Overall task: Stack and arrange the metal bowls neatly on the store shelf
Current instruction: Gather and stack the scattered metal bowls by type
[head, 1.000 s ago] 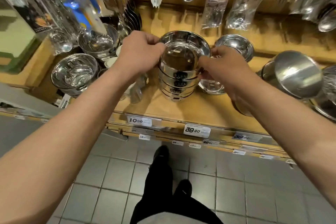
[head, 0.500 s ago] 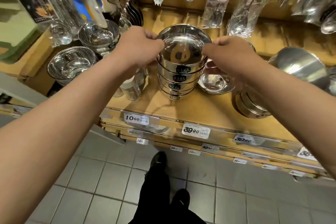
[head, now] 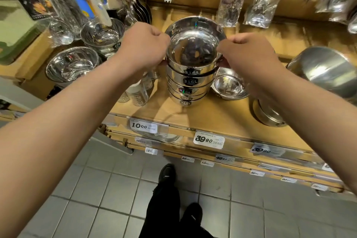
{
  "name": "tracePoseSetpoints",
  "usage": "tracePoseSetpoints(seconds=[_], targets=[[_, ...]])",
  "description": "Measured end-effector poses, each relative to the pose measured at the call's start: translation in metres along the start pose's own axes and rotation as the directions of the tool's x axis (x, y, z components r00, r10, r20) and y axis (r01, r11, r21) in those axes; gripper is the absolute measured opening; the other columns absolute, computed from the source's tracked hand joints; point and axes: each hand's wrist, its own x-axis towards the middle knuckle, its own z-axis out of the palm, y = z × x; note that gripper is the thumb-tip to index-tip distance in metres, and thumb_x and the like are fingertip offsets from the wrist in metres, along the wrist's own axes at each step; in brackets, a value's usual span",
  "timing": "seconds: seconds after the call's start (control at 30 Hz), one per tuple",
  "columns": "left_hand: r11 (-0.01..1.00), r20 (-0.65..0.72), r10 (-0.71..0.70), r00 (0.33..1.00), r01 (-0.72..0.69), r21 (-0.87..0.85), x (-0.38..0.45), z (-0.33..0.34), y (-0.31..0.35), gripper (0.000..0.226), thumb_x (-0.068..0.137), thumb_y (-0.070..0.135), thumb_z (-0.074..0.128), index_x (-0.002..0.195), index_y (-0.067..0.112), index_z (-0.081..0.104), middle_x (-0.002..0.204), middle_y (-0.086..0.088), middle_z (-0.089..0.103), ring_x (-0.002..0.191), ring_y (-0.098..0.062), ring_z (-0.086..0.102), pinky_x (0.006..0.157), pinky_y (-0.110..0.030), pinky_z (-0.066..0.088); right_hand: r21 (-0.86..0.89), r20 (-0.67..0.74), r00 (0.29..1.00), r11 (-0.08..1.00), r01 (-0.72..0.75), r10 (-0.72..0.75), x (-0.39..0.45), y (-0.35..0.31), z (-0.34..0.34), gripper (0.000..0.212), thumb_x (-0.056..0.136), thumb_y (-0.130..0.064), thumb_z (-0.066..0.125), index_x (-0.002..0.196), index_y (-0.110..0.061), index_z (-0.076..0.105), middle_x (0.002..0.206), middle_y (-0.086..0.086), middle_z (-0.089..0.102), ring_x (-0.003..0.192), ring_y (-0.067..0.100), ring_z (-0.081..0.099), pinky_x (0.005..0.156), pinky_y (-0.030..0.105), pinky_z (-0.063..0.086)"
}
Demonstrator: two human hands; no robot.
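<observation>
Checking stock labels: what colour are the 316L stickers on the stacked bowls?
Black with pale lettering, on the 316L stickers, clearest in the head view.

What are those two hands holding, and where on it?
The top bowl of the stack: left hand grips its left rim, right hand its right rim.

The stack of round mirror-polished steel bowls (head: 190,75) at frame centre is glossy and smooth, with black labels. It sits on a matt tan wooden shelf (head: 228,114). Lower down, the grey floor tiles (head: 108,185) look smooth with a dull sheen.
</observation>
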Motion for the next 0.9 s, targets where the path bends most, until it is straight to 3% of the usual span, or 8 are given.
tracePoseSetpoints(seconds=[0.07,0.17,0.27,0.4,0.53,0.67,0.8,0.9], targets=[[1.0,0.007,-0.015,1.0,0.015,-0.008,0.003,-0.001,0.002,0.033,0.095,0.017,0.055,0.078,-0.009,0.066,0.075,-0.01,0.047,0.068,-0.022,0.052,0.063,-0.044,0.065,0.051,0.006,1.0,0.998,-0.024,0.024,0.001,-0.002,0.001,0.032,0.09,-0.02,0.065,0.097,0.011,0.07,0.073,0.007,0.064,0.054,0.004,0.068,0.076,0.028,0.062],[0.998,0.056,-0.024,0.998,0.027,-0.053,0.003,-0.001,0.006,0.017,0.098,0.017,0.057,0.087,0.01,0.068,0.083,-0.007,0.048,0.073,-0.023,0.051,0.055,-0.024,0.06,0.145,0.017,0.995,0.984,-0.101,0.1,-0.001,-0.004,0.002,0.027,0.091,-0.014,0.065,0.094,0.012,0.07,0.064,0.003,0.063,0.05,0.006,0.066,0.067,0.026,0.062],[0.998,0.051,-0.04,0.998,0.042,-0.044,0.006,0.0,0.006,0.025,0.099,0.021,0.059,0.086,0.002,0.07,0.082,-0.009,0.047,0.071,-0.023,0.054,0.06,-0.03,0.064,0.205,0.047,0.986,0.964,-0.167,0.161,-0.004,-0.003,0.003,0.014,0.092,-0.013,0.063,0.09,0.0,0.07,0.043,-0.007,0.06,0.049,0.007,0.064,0.075,0.031,0.06],[0.998,0.032,-0.046,0.998,0.047,-0.041,0.008,0.001,0.004,0.042,0.1,0.025,0.06,0.096,-0.016,0.066,0.081,-0.011,0.053,0.07,-0.022,0.058,0.063,-0.031,0.065,0.253,0.074,0.985,0.952,-0.17,0.156,-0.006,-0.001,0.002,0.021,0.094,-0.01,0.062,0.082,0.007,0.067,0.043,-0.006,0.061,0.045,0.006,0.061,0.058,0.018,0.057],[0.988,0.134,-0.106,0.985,0.119,-0.096,0.005,-0.003,-0.001,0.033,0.1,0.045,0.054,0.098,0.014,0.066,0.092,-0.008,0.056,0.082,-0.022,0.057,0.074,-0.035,0.064,0.167,0.084,0.981,0.968,-0.189,0.177,-0.007,0.002,0.0,0.039,0.095,-0.029,0.061,0.113,0.005,0.066,0.08,0.001,0.057,0.076,0.012,0.06,0.061,0.025,0.061],[0.927,0.236,-0.246,0.94,0.3,-0.225,-0.001,0.0,-0.004,0.042,0.103,0.051,0.043,0.105,0.017,0.067,0.096,-0.004,0.074,0.086,-0.019,0.07,0.071,-0.033,0.063,0.213,0.223,0.928,0.913,-0.347,0.3,-0.006,0.003,0.001,0.035,0.094,-0.046,0.055,0.117,-0.022,0.066,0.113,0.003,0.065,0.107,0.02,0.063,0.068,0.03,0.061],[0.905,0.255,-0.22,0.941,0.295,-0.307,-0.007,0.001,0.0,0.038,0.105,0.042,0.042,0.098,0.016,0.069,0.079,-0.005,0.076,0.07,-0.019,0.072,0.065,-0.031,0.063,0.275,0.259,0.927,0.899,-0.34,0.271,-0.008,0.0,0.005,0.027,0.098,-0.041,0.052,0.111,-0.023,0.067,0.102,0.001,0.068,0.103,0.019,0.066,0.067,0.028,0.06],[0.915,0.236,-0.189,0.953,0.258,-0.311,-0.003,0.002,0.001,0.035,0.102,0.036,0.044,0.099,0.013,0.07,0.072,-0.002,0.074,0.065,-0.017,0.069,0.066,-0.035,0.065,0.265,0.233,0.935,0.907,-0.327,0.269,-0.007,0.001,0.008,0.028,0.098,-0.037,0.052,0.117,-0.022,0.066,0.113,0.002,0.067,0.11,0.021,0.064,0.064,0.028,0.06]])
